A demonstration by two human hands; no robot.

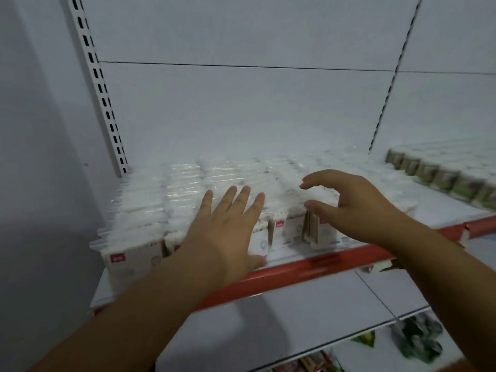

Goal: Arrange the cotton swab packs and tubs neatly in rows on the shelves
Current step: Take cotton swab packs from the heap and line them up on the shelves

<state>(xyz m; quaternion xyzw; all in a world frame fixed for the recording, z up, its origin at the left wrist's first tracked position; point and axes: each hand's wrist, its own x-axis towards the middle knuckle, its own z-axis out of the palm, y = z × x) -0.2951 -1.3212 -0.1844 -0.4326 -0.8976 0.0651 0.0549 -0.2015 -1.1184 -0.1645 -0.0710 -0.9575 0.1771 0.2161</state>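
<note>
Several rows of cotton swab packs (150,210) stand on the shelf (335,260) from its left end, and our left hand (228,229) lies flat on the front packs, fingers straight and spread, we judge to steady that row. Just right of it our right hand (357,208) hovers released, fingers curved and thumb apart, over leaning packs (312,228) that likely need squaring; farther right the tubs (440,175) sit in their own row.

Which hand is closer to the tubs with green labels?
The right hand. It is curved above the white packs, a little left of the green-labelled tubs. The left hand is spread flat on the packs farther left.
</note>
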